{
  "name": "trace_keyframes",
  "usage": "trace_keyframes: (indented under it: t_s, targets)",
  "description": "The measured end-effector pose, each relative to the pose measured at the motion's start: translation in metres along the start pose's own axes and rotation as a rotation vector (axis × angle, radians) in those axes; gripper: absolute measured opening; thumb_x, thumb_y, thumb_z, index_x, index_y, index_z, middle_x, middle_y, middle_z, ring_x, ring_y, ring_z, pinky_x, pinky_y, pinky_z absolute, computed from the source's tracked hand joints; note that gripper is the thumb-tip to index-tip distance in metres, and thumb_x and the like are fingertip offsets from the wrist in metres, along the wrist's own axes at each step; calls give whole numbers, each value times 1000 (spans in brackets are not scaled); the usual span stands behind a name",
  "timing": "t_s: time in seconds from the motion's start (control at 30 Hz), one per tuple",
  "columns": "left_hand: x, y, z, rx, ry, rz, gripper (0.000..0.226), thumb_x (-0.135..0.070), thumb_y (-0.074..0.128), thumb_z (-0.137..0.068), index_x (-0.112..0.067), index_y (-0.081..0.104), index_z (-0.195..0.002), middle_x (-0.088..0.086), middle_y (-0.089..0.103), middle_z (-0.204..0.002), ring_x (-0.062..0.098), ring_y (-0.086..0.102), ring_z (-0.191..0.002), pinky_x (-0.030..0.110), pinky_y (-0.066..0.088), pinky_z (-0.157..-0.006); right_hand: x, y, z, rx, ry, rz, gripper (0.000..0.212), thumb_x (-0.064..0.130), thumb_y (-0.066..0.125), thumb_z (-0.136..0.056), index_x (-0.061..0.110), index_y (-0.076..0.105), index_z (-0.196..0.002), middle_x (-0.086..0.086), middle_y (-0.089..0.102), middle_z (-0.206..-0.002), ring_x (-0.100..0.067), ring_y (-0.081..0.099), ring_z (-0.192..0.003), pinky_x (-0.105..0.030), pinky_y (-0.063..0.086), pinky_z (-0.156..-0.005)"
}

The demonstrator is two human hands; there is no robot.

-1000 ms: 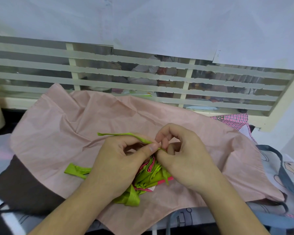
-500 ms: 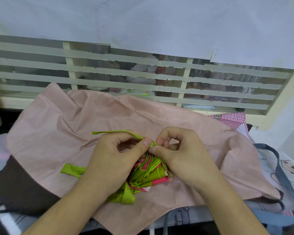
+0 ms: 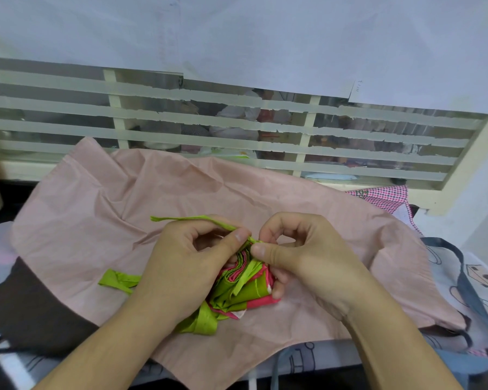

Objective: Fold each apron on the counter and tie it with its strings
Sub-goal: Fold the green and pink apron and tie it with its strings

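A small folded bundle of a green and pink apron [image 3: 241, 291] lies on a spread pale pink apron [image 3: 130, 209]. My left hand [image 3: 186, 263] and my right hand [image 3: 302, 257] meet above the bundle, each pinching a lime-green apron string [image 3: 192, 219] between thumb and fingers at a knot on top. One string end sticks out to the left past my left hand. Another green string end [image 3: 119, 280] lies loose on the pink cloth at the left.
More aprons lie under and around the pink one: a dark brown patch [image 3: 26, 311] at the left, a cartoon-print one with blue straps [image 3: 462, 277] at the right, a pink checked one [image 3: 383, 197] at the back right. A slatted window [image 3: 237, 128] runs behind the counter.
Both hands stay pinched on the green string over the bundle. My thumbs have drawn closer at the knot and the bundle has shifted slightly.
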State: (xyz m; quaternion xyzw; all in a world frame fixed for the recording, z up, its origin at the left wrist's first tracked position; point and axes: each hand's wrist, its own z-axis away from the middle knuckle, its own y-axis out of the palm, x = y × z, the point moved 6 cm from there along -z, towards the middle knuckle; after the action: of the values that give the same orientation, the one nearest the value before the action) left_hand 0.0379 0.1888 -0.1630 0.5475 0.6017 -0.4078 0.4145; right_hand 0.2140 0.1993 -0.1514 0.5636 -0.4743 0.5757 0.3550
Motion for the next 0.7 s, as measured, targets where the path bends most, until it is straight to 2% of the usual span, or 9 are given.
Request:
trace_keyframes:
  t_s: [0.17, 0.27, 0.37, 0.4, 0.47, 0.53, 0.57, 0.67, 0.7]
  targets:
    - [1, -1, 0, -8, -36, 16, 19, -41, 79, -76, -26, 84, -85, 9, 78, -77, 18, 71, -67, 37, 60, -72, -3, 1, -4, 48, 0, -191, 17, 9, 69, -95, 7, 66, -78, -13, 46, -53, -26, 48, -44, -34, 47, -49]
    - [3, -1, 0, -8, -59, 12, 4, -27, 80, -84, -25, 84, -86, 7, 78, -76, 17, 72, -68, 34, 61, -72, -6, 3, -5, 58, 24, -212, 28, 20, 67, -98, 5, 59, -75, -11, 41, -56, -24, 40, -47, -32, 39, -48]
    - [3, -2, 0, -22, -76, 19, 5, -19, 79, -87, -19, 83, -84, 8, 76, -72, 18, 71, -67, 30, 60, -70, -8, 3, -7, 58, 17, -167, 39, 31, 65, -97, 0, 54, -76, -11, 38, -60, -24, 37, -50, -33, 34, -48]
    - [3, -2, 0, -28, -88, 34, 6, -17, 79, -88, -16, 83, -84, 9, 75, -71, 18, 70, -66, 29, 60, -69, -8, 3, -7, 56, 14, -165, 43, 32, 64, -95, -7, 53, -79, -11, 38, -63, -24, 37, -52, -33, 35, -49]
    - [5, -4, -1, -49, -122, 74, 8, -15, 78, -88, -10, 82, -82, 10, 72, -69, 18, 68, -66, 29, 61, -67, -7, 3, -7, 54, 19, -249, 45, 23, 71, -94, -20, 58, -98, -10, 44, -66, -21, 42, -55, -29, 38, -47]
    - [8, -6, -2, -76, -165, 129, 10, -15, 78, -86, -7, 80, -81, 14, 71, -69, 19, 68, -65, 27, 61, -65, -5, 3, -6, 56, 36, -381, 40, 17, 68, -91, -17, 66, -112, -4, 51, -67, -16, 49, -58, -26, 39, -44]
    - [9, -7, -2, -87, -190, 161, 11, -15, 78, -85, -5, 80, -80, 15, 71, -70, 19, 68, -64, 25, 60, -63, -4, 3, -7, 56, 53, -438, 37, 15, 65, -90, -15, 68, -112, -3, 52, -68, -15, 50, -59, -25, 38, -42]
    - [13, -8, -1, -116, -272, 256, 11, -8, 76, -87, 2, 78, -84, 17, 69, -70, 16, 69, -61, 19, 57, -56, -6, 2, -11, 21, 94, -556, 25, 14, 59, -90, -2, 77, -81, -6, 53, -74, -13, 49, -55, -21, 33, -39]
    - [15, -7, -2, -128, -304, 290, 11, -7, 76, -87, 4, 77, -86, 16, 69, -70, 15, 69, -59, 18, 56, -53, -9, 2, -12, 0, 114, -582, 33, 15, 56, -93, 6, 76, -68, -7, 52, -77, -11, 47, -54, -20, 32, -38]
